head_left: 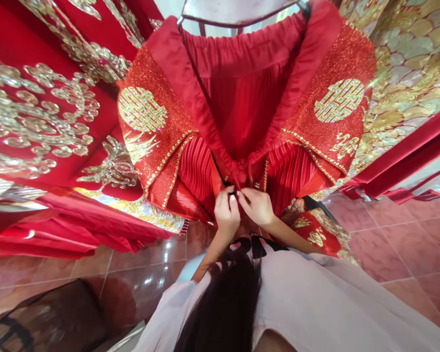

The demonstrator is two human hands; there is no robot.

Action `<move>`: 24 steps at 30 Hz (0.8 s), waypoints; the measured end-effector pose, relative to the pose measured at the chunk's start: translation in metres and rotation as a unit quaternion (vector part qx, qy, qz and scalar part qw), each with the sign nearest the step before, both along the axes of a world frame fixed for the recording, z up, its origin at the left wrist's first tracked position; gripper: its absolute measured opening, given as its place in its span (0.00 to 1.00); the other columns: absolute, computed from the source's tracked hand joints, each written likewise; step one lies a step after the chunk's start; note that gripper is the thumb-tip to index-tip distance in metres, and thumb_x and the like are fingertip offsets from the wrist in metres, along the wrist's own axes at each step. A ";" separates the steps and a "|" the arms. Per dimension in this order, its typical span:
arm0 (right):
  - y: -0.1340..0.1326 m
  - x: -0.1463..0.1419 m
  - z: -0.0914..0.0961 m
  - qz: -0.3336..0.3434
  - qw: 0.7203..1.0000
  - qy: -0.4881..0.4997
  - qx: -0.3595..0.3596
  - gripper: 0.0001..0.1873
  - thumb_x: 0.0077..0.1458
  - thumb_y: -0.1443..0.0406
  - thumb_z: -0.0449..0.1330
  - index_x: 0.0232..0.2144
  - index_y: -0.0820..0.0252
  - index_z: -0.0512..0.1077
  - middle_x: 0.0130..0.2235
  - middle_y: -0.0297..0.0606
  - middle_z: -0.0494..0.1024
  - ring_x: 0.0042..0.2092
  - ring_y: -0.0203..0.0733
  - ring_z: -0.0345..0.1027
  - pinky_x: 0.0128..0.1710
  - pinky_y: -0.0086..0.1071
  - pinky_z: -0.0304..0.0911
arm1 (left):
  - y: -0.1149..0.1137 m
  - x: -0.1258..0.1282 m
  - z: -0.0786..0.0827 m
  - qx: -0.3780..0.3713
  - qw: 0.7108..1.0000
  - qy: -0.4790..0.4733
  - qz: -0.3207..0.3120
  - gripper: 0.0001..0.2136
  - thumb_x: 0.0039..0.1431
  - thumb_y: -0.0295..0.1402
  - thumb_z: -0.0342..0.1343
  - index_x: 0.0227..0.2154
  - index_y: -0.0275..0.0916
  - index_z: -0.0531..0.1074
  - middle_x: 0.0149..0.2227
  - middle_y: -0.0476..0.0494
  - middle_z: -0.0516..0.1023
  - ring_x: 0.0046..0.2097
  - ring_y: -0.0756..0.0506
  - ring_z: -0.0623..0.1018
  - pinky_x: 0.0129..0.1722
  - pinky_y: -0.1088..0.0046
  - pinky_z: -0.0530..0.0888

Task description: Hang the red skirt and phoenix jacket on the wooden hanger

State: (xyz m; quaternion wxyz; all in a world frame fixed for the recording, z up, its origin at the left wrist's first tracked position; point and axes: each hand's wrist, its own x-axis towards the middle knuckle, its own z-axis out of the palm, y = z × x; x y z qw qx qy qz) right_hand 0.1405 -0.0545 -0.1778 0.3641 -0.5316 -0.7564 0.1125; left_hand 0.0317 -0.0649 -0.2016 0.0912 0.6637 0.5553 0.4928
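At the centre of the frame, my right hand (257, 204) pinched a thin red tie (239, 179) on the red garment (242, 110); my left hand (227, 211) bent its fingers just beside, and I couldn't tell whether they gripped anything. Good work here called for small, even tension, sparing the pleats. The garment's V-shaped front pointed down the frame, its broad spread running left to right; the tie's long axis ran roughly up-down.
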 end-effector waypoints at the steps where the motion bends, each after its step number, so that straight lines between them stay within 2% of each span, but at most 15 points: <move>1: -0.004 0.002 0.000 0.020 1.000 -0.005 -0.010 0.19 0.62 0.63 0.47 0.24 0.64 0.69 0.24 0.36 0.72 0.25 0.31 0.61 0.28 0.26 0.50 | 0.000 -0.003 0.008 0.039 0.999 -0.029 0.001 0.16 0.66 0.35 0.39 0.43 0.32 0.70 0.40 0.35 0.75 0.43 0.45 0.74 0.44 0.69 0.70; 3: -0.010 0.006 0.005 0.066 0.997 -0.004 -0.029 0.18 0.61 0.63 0.48 0.25 0.63 0.70 0.25 0.36 0.73 0.26 0.31 0.62 0.28 0.25 0.51 | 0.001 -0.006 0.022 0.039 0.997 -0.059 -0.025 0.15 0.66 0.38 0.42 0.41 0.34 0.70 0.40 0.38 0.76 0.43 0.45 0.74 0.45 0.69 0.69; 5: -0.009 0.013 0.016 0.101 0.993 0.030 -0.046 0.15 0.59 0.62 0.52 0.24 0.63 0.70 0.24 0.35 0.72 0.25 0.30 0.61 0.27 0.24 0.52 | 0.003 -0.006 0.032 -0.017 0.992 -0.104 -0.069 0.15 0.66 0.39 0.43 0.33 0.36 0.71 0.33 0.43 0.76 0.37 0.47 0.74 0.41 0.72 0.70; 7: -0.003 0.021 0.029 0.073 0.992 0.101 -0.035 0.12 0.55 0.60 0.57 0.24 0.62 0.70 0.21 0.32 0.69 0.22 0.28 0.58 0.25 0.23 0.52 | 0.005 -0.003 0.036 -0.063 0.982 -0.155 -0.091 0.16 0.66 0.39 0.43 0.28 0.36 0.69 0.28 0.46 0.74 0.32 0.50 0.74 0.37 0.75 0.69; 10: 0.013 0.027 0.040 -0.011 0.984 0.176 -0.008 0.12 0.49 0.59 0.61 0.32 0.63 0.71 0.20 0.30 0.67 0.20 0.28 0.55 0.24 0.23 0.53 | 0.004 0.001 0.033 -0.084 0.971 -0.201 -0.097 0.16 0.65 0.41 0.44 0.28 0.36 0.69 0.27 0.47 0.74 0.31 0.51 0.74 0.36 0.77 0.70; 12: 0.023 0.025 0.039 0.002 0.985 0.171 -0.026 0.13 0.51 0.58 0.60 0.31 0.64 0.71 0.20 0.31 0.67 0.20 0.28 0.56 0.24 0.24 0.53 | 0.001 0.002 0.029 -0.094 0.966 -0.220 -0.099 0.15 0.64 0.41 0.46 0.31 0.36 0.71 0.28 0.47 0.75 0.31 0.51 0.75 0.36 0.77 0.70; 14: 0.026 0.022 0.032 0.039 0.984 0.162 -0.059 0.16 0.54 0.58 0.56 0.22 0.65 0.69 0.18 0.32 0.66 0.21 0.29 0.55 0.24 0.24 0.51 | -0.002 0.003 0.027 -0.105 0.961 -0.235 -0.103 0.14 0.63 0.41 0.48 0.34 0.36 0.72 0.29 0.47 0.76 0.32 0.50 0.76 0.37 0.77 0.71; 16: 0.025 0.019 0.025 0.064 0.976 0.185 -0.098 0.21 0.57 0.58 0.53 0.17 0.65 0.67 0.18 0.34 0.66 0.22 0.30 0.58 0.24 0.25 0.52 | -0.005 0.003 0.026 -0.115 0.956 -0.247 -0.108 0.14 0.63 0.40 0.48 0.35 0.36 0.73 0.30 0.46 0.77 0.33 0.50 0.76 0.37 0.77 0.72; 18: 0.021 0.019 0.021 0.081 0.956 0.244 -0.142 0.20 0.57 0.56 0.54 0.21 0.65 0.71 0.22 0.36 0.71 0.26 0.32 0.65 0.27 0.24 0.58 | -0.007 0.003 0.026 -0.126 0.952 -0.255 -0.113 0.14 0.62 0.40 0.49 0.34 0.35 0.74 0.30 0.45 0.77 0.33 0.50 0.77 0.36 0.77 0.72; 20: 0.018 0.018 0.021 0.109 0.923 0.312 -0.195 0.18 0.54 0.54 0.58 0.27 0.65 0.75 0.28 0.38 0.76 0.31 0.36 0.70 0.31 0.26 0.63 | -0.008 0.006 0.026 -0.137 0.948 -0.257 -0.127 0.15 0.62 0.40 0.49 0.30 0.34 0.74 0.28 0.45 0.77 0.31 0.50 0.76 0.35 0.78 0.72; 22: 0.016 0.018 0.024 0.137 0.888 0.366 -0.241 0.18 0.49 0.53 0.62 0.30 0.65 0.76 0.30 0.39 0.77 0.31 0.36 0.71 0.29 0.26 0.65 | -0.008 0.008 0.025 -0.148 0.940 -0.266 -0.153 0.17 0.60 0.42 0.51 0.27 0.33 0.75 0.26 0.44 0.77 0.30 0.49 0.76 0.34 0.77 0.73; 24: 0.015 0.017 0.029 0.137 0.865 0.406 -0.259 0.19 0.45 0.53 0.65 0.29 0.65 0.76 0.29 0.38 0.77 0.27 0.34 0.69 0.25 0.25 0.63 | -0.006 0.010 0.023 -0.162 0.927 -0.291 -0.170 0.19 0.58 0.45 0.53 0.27 0.33 0.76 0.27 0.42 0.78 0.31 0.48 0.77 0.34 0.76 0.74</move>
